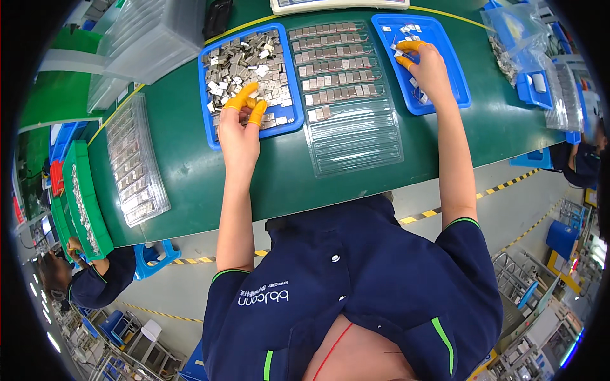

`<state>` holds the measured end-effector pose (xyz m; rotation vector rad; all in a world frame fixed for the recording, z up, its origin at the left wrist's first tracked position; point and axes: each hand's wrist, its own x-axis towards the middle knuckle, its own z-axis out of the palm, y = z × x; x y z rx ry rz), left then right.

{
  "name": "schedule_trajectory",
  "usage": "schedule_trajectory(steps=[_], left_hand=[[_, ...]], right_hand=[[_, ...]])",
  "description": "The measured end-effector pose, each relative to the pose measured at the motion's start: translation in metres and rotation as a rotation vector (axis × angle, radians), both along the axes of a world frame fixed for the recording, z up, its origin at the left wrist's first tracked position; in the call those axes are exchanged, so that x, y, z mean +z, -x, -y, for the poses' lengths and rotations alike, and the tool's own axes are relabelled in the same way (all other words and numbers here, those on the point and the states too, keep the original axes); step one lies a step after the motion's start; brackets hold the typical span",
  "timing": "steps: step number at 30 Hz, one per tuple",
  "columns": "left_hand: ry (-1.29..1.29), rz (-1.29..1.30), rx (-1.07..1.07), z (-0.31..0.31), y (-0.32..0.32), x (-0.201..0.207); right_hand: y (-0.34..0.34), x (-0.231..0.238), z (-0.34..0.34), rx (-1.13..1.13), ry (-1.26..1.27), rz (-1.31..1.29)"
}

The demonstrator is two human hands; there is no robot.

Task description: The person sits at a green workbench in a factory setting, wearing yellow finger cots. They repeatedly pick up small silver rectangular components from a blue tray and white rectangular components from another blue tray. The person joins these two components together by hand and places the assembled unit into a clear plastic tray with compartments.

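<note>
My left hand (240,127), with yellow finger cots, is over a blue tray (214,136) heaped with small silver and white metal-cased parts (244,60). Its thumb and forefinger are apart, just above the pile. My right hand (427,68), also in yellow cots, reaches into a second blue tray (459,95) holding small white pieces with thin wires (414,28). Its thumb and forefinger curl together by a white piece; what is between the tips is too small to make out. Between the trays lies a clear ribbed plastic tray (356,143), its far rows filled with silver parts (330,66).
Another clear tray of parts (130,165) lies left on the green table (190,184), near a green bin (95,209). Stacked clear trays (149,44) stand at the back left. Bags (518,38) and a small blue box (534,89) are far right. Co-workers sit at both ends.
</note>
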<state>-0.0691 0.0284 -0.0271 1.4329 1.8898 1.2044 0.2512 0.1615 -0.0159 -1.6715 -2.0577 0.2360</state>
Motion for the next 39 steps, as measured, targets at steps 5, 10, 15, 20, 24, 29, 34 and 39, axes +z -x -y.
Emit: schedule_trajectory(steps=[5, 10, 15, 20, 24, 29, 34, 39], left_hand=[[0.004, 0.751, -0.010, 0.008, -0.018, 0.022], [0.088, 1.055, -0.196, 0.013, -0.037, 0.025], [0.116, 1.205, -0.221, 0.015, -0.056, 0.032], [0.108, 1.189, -0.170, 0.018, -0.064, 0.034], [0.096, 1.181, -0.154, 0.019, -0.066, 0.031], [0.067, 1.091, -0.141, 0.020, -0.065, 0.024], [0.141, 1.079, -0.229, 0.022, -0.059, 0.031], [0.121, 1.108, -0.359, 0.024, -0.059, 0.033]], right_hand=[[0.008, 0.020, 0.011, -0.077, 0.005, -0.242], [0.067, 0.045, 0.077, 0.087, 0.153, -0.824], [0.098, 0.052, 0.117, 0.116, 0.304, -1.140], [0.099, 0.048, 0.121, 0.114, 0.321, -1.087], [0.099, 0.049, 0.124, 0.099, 0.326, -1.016], [0.091, 0.052, 0.122, 0.120, 0.391, -0.960], [0.082, 0.050, 0.117, 0.228, 0.545, -0.931], [0.078, 0.048, 0.119, 0.225, 0.825, -1.219]])
